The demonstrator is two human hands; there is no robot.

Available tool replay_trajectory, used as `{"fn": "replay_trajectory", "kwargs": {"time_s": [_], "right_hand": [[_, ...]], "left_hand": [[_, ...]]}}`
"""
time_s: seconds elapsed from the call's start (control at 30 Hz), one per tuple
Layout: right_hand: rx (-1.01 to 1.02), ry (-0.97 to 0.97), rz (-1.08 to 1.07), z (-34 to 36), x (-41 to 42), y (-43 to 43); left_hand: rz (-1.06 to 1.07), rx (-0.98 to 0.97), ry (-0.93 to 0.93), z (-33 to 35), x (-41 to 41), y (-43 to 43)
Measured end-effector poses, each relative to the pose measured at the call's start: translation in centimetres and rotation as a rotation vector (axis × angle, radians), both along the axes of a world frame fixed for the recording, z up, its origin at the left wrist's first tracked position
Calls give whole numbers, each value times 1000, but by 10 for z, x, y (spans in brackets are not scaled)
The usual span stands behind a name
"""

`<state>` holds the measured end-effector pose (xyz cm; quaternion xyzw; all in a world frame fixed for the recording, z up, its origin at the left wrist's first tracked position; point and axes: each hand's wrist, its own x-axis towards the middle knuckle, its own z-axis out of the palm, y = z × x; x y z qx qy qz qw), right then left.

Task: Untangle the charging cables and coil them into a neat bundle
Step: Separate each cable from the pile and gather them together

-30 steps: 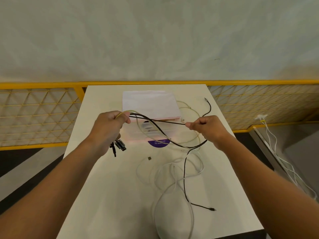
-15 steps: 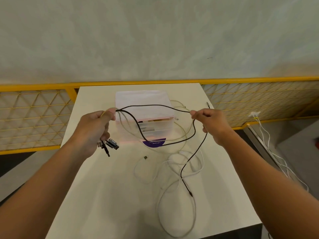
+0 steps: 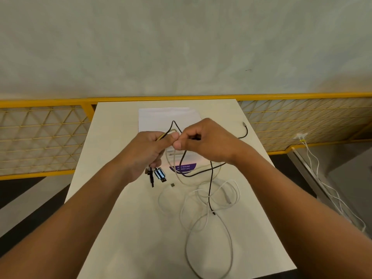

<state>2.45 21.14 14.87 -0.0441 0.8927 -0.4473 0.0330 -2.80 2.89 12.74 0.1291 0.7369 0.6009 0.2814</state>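
Fingers (image 3: 171,137) of my left hand (image 3: 149,152) are curling round a black cable (image 3: 210,184) and a pale yellowish cable (image 3: 167,156). My right hand (image 3: 207,141) is pinching the black cable just beside them, thumbs touching, above the tabletop (image 3: 120,228). A short black loop is poking up between the two hands. USB plugs (image 3: 160,175) are dangling below my left palm. The black cable is dropping from under my right hand, sagging in a loop and trailing down among loose white cables (image 3: 186,250) that are lying tangled on the tabletop. Another black length is curving toward the right edge. A pale box (image 3: 161,115) with a purple label is sitting behind my hands. A yellow railing (image 3: 40,101) is running beyond the tabletop.
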Motion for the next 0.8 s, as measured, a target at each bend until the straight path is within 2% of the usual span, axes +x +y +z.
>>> {"fn": "replay_trajectory", "kwargs": {"time_s": [0.1,0.37,0.5,0.53,0.6,0.8], "right_hand": [[7,28,-55,1,-2,14],[-91,31,-298,-17,-10,58],[271,28,-411,-38,-13,84],[302,4,-468,-43,-13,90],[212,-46,-593,-52,-11,102],[-244,-286,-883,-67,-18,131]], "left_hand": [[-62,-28,38,1,2,-6],[154,-68,118,0,-8,-11],[115,-94,122,-3,-8,-15],[94,-109,119,-4,-6,-15],[74,-145,114,-6,-4,-16],[101,-247,134,-7,-6,-21]]}}
